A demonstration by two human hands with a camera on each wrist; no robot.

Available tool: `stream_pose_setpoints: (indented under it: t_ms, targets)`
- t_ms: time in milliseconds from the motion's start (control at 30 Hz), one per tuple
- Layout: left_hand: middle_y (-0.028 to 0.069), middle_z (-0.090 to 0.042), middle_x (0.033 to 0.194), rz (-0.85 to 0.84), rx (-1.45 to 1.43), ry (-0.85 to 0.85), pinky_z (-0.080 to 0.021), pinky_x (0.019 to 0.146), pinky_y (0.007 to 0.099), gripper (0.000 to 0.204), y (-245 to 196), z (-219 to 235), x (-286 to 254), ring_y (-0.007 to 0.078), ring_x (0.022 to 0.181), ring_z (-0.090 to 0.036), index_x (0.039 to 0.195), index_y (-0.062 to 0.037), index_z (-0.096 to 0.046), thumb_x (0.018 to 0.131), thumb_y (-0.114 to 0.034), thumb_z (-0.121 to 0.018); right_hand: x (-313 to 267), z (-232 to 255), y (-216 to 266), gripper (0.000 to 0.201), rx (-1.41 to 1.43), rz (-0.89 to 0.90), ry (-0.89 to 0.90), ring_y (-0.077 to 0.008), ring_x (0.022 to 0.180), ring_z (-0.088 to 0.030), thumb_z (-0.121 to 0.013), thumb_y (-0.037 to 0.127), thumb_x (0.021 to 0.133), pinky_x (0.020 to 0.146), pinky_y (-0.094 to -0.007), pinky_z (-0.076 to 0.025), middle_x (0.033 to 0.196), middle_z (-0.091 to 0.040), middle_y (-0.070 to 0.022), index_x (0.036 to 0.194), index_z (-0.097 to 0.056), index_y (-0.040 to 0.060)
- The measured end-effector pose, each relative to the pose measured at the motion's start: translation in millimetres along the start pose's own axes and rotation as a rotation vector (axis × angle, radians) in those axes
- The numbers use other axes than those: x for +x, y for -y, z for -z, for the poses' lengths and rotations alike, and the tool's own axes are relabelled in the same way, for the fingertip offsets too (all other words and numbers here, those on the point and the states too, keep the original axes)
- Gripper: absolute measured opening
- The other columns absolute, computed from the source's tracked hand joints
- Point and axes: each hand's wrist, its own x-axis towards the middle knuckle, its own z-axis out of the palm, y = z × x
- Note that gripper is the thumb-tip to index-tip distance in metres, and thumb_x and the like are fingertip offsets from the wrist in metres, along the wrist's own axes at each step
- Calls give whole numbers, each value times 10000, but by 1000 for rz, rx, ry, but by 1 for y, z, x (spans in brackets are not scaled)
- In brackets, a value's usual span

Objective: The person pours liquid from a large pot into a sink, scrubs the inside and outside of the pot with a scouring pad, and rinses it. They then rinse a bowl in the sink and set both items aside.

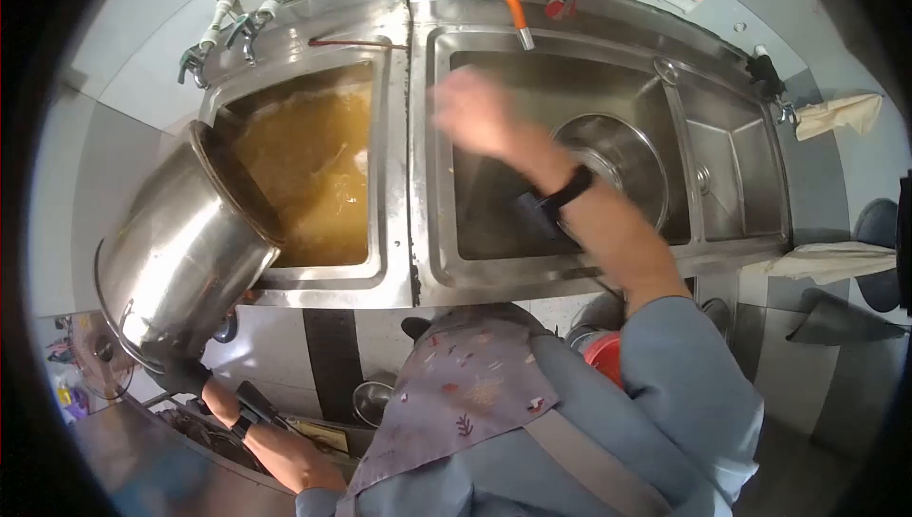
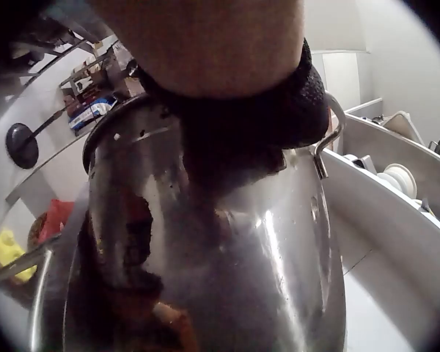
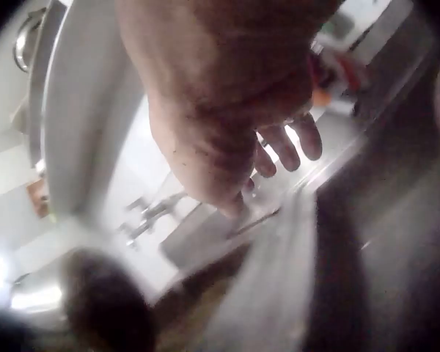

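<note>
A large steel pot (image 1: 180,251) lies tilted at the left, its mouth over the left sink basin (image 1: 380,137), which is full of yellow-brown liquid (image 1: 313,175). My left hand (image 1: 185,376), in a dark glove, grips the pot at its bottom edge. In the left wrist view the gloved left hand (image 2: 257,110) sits against the pot wall (image 2: 279,249) beside a wire handle (image 2: 330,139). My right hand (image 1: 470,113) is blurred in the air over the middle sink (image 1: 494,223). Its fingers (image 3: 293,143) are spread and hold nothing.
A round steel bowl (image 1: 617,161) sits in the middle sink. An orange-sleeved faucet (image 1: 513,4) hangs over the back rim and two taps (image 1: 237,23) stand behind the left basin. A small basin (image 1: 731,175) and cloths (image 1: 836,113) are at the right.
</note>
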Motion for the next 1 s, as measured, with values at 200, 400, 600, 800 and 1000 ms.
stream_pose_setpoints:
  t_ms: [200, 400, 600, 800, 1000]
  targets:
    - [145, -761, 1033, -133, -154, 33, -630, 671, 357, 434, 14, -1, 5, 228, 873, -739, 1208, 18, -702, 995, -359, -677, -190, 123, -128, 657, -38, -1062, 538, -441, 1250, -608, -763, 441, 797, 999, -517, -539, 1384, -611, -238, 1286, -656, 16]
    - [142, -768, 1091, -101, -43, 56, -590, 756, 397, 363, -34, -10, -14, 222, 926, -726, 1187, 9, -732, 897, -209, -729, -302, 121, -140, 567, 780, -1547, 805, -308, 945, -719, -802, 370, 817, 737, -419, -613, 1029, -722, -192, 1190, -678, -39]
    - [146, -768, 1053, -153, -67, 116, -587, 754, 391, 344, -51, -18, -18, 209, 875, -712, 1172, -4, -731, 956, -272, -716, -299, 107, -115, 392, 760, -1503, 614, -341, 843, -737, -769, 201, 840, 650, -443, -625, 962, -715, -203, 1097, -679, -81]
    - [152, -763, 1064, -166, -98, 106, -593, 750, 371, 328, -44, -12, -25, 224, 907, -721, 1191, 24, -707, 944, -193, -701, -298, 108, -137, 404, -54, -1228, 290, -438, 1036, -702, -627, 253, 872, 929, -490, -553, 1102, -705, -308, 1113, -692, -65]
    - [146, -761, 1011, -111, -37, 125, -569, 743, 391, 335, -38, -4, -28, 224, 860, -708, 1121, 10, -714, 918, -256, -734, -264, 93, -82, 420, -206, -1316, 106, -493, 1061, -677, -619, 204, 898, 930, -540, -561, 1238, -616, -324, 1264, -558, 6]
